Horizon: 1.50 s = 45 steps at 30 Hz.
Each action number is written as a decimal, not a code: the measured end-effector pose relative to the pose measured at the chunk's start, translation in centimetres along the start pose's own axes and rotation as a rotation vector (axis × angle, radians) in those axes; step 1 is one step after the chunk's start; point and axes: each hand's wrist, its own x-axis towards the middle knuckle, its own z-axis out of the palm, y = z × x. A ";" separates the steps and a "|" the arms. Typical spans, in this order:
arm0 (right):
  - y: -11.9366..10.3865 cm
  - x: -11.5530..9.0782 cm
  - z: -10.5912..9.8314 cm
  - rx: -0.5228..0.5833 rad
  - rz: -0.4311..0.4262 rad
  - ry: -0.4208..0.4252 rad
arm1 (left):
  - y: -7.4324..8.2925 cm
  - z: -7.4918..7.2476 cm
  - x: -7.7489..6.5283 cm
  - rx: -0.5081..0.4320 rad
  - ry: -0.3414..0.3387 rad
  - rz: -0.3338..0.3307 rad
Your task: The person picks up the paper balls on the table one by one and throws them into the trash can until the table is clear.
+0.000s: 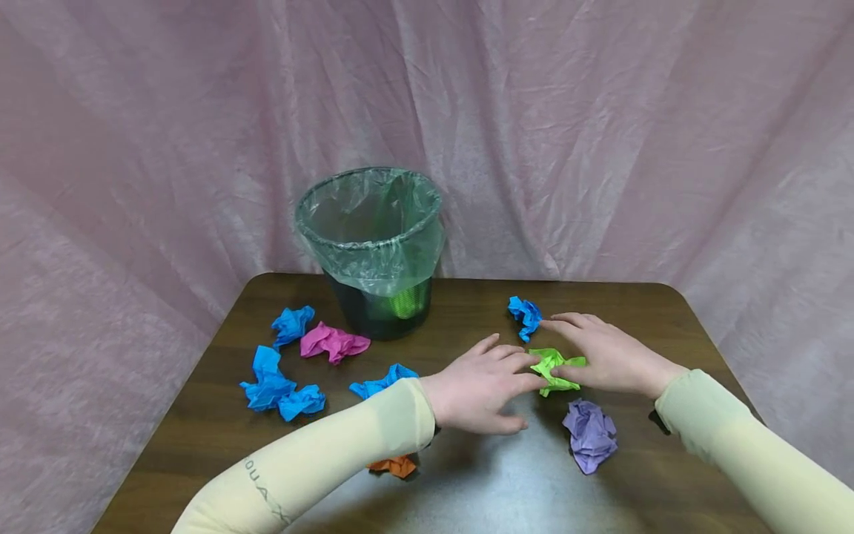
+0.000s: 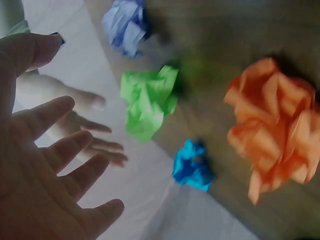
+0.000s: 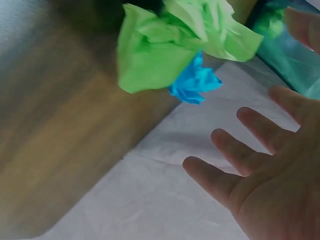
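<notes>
A crumpled sheet of lime-green paper (image 1: 548, 365) (image 2: 147, 101) (image 3: 152, 57) lies on the table between the two hands. My left hand (image 1: 482, 387) (image 2: 45, 170) is at its left side with fingers spread and straight, fingertips overlapping its edge in the head view. From the other side reaches my right hand (image 1: 608, 357) (image 3: 280, 170), fingers extended, thumb over the paper's right edge. Neither hand grips anything. A crumpled blue paper (image 1: 525, 317) (image 2: 191, 167) (image 3: 196, 81) lies just beyond the right fingertips. Nearer the person sits a purple paper ball (image 1: 590, 436) (image 2: 126, 27).
A dark bin (image 1: 376, 322) with a translucent green liner (image 1: 373, 263) stands at the table's back left. Blue crumpled papers (image 1: 268, 382) and a pink one (image 1: 332, 343) lie left of and before it. An orange paper (image 1: 395, 466) (image 2: 275, 125) is partly hidden by the left sleeve.
</notes>
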 end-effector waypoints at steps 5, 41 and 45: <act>0.4 -0.8 1.1 0.032 0.023 -0.003 | 0.8 2.2 0.4 0.001 -0.022 -0.001; 1.8 -1.0 3.9 0.089 -0.028 -0.077 | 4.7 7.8 0.6 -0.071 -0.086 0.063; 2.1 -0.9 4.0 0.082 -0.070 -0.063 | 4.5 7.5 0.9 -0.107 -0.097 0.069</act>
